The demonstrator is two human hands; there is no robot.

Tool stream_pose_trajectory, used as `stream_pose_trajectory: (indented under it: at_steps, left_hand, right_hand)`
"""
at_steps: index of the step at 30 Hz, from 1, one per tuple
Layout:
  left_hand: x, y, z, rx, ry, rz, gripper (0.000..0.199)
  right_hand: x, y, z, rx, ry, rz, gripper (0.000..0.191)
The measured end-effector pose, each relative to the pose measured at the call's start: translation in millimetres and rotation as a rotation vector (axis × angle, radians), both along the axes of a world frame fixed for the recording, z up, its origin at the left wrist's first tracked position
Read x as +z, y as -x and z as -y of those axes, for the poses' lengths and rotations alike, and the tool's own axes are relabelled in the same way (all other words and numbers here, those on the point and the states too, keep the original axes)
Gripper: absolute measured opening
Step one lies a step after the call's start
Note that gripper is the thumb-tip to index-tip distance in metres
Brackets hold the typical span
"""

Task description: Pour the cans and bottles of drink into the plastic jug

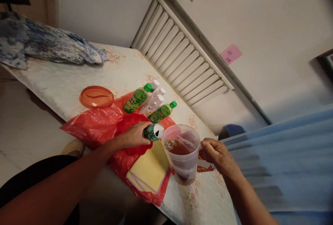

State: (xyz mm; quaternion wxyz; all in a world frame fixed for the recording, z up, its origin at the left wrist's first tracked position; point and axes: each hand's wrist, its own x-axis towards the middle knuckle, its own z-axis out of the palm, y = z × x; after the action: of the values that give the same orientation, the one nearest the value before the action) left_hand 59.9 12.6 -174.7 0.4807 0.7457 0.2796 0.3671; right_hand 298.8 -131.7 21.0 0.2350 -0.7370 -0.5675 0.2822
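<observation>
My left hand (136,134) is closed around a green drink can (151,132), tipped so its opened top faces the jug. The can's mouth is close to the rim of a clear plastic jug (186,164). Brownish liquid with bubbles on its surface stands inside this jug. My right hand (215,153) grips the jug at its right side, where the handle is mostly covered by the fingers. Under the can lies a red dish (130,122), partly hidden by my left hand. A folded yellow cloth (151,167) lies just left of the jug.
Green-capped bottles (136,99) and white-capped clear bottles (153,105) stand on a red plastic bag (96,124) behind the can. An orange lid (96,96) lies farther left on the flowered tablecloth (65,79). A radiator (182,51) runs along the wall.
</observation>
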Motion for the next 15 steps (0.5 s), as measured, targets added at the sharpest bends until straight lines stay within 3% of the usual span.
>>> stream_pose_trajectory:
  at_steps: [15]
  left_hand:
    - [2.9, 1.5, 1.2, -0.003, 0.024, -0.004, 0.057]
  right_hand:
    - [7.9, 5.8, -12.6, 0.087, 0.014, 0.073, 0.055]
